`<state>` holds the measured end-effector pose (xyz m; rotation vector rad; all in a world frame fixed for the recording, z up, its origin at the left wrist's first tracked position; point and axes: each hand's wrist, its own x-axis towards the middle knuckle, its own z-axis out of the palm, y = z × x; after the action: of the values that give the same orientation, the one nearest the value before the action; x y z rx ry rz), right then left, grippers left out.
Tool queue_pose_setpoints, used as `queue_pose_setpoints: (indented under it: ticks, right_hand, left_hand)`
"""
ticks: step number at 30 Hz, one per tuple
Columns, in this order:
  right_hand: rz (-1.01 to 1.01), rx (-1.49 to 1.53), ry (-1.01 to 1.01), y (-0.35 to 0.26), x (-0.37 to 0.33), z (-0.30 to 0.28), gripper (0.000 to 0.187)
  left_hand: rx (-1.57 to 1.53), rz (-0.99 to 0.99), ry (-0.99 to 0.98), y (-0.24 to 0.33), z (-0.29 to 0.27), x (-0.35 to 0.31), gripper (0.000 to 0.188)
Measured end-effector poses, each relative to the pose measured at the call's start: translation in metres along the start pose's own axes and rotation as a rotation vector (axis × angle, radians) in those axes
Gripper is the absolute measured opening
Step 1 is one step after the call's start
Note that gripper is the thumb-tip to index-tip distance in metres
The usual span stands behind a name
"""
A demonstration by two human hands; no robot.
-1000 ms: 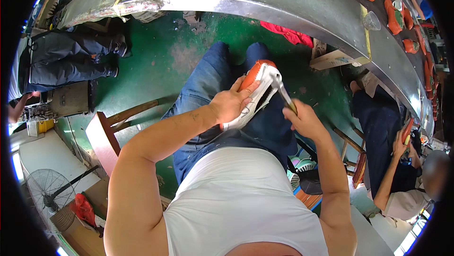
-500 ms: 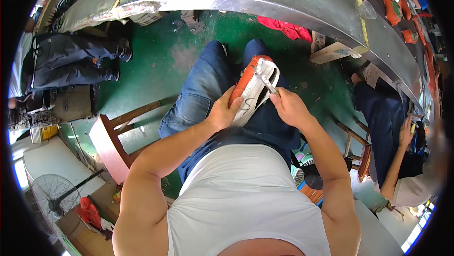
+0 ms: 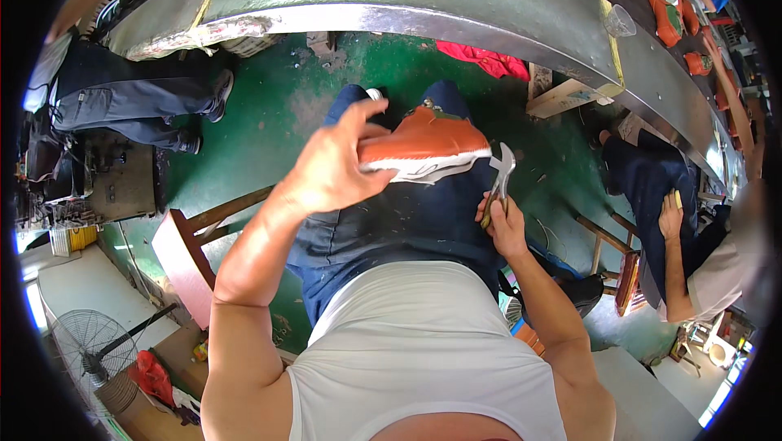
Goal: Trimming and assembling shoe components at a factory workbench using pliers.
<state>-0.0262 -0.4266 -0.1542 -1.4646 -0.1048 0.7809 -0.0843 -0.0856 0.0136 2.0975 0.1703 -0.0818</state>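
Note:
My left hand (image 3: 326, 160) grips one end of an orange shoe upper (image 3: 423, 144), thumb beneath and fingers above, some of them raised and blurred. The upper lies on its side over my lap, its white underside (image 3: 428, 171) facing me and a green patch at its opening. My right hand (image 3: 507, 225) is closed round the handles of metal pincers (image 3: 503, 168). Their curved head points up, close by the right end of the upper. Whether the jaws touch its white edge I cannot tell.
A long metal-edged bench (image 3: 366, 17) spans the far side, bearing orange shoes (image 3: 666, 17) at right. A wooden stool (image 3: 183, 258) stands at left, a fan (image 3: 94, 351) behind it. People stand or sit at both sides. Red cloth (image 3: 485, 58) lies on the green floor.
The upper has turned from upright to sideways, orange side upward. My left hand has risen with its fingers spreading; my right hand and the pincers have moved lower, away from the underside's middle.

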Motion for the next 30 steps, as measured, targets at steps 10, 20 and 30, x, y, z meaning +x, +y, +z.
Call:
queue_pose_setpoints:
  ticks: [10, 20, 30]
  right_hand:
    - [-0.114, -0.631, -0.029, -0.048, 0.002, -0.007, 0.027]
    - [-0.007, -0.731, -0.462, -0.1, 0.017, 0.015, 0.033]
    - [-0.179, -0.96, -0.431, -0.09, 0.036, 0.037, 0.021]
  left_hand:
    - [-0.54, 0.14, 0.031, -0.002, 0.001, 0.103, 0.028]
    - [-0.985, -0.523, -0.099, -0.119, 0.13, 0.032, 0.055]
    - [-0.702, -0.328, 0.007, -0.131, 0.147, 0.024, 0.058]
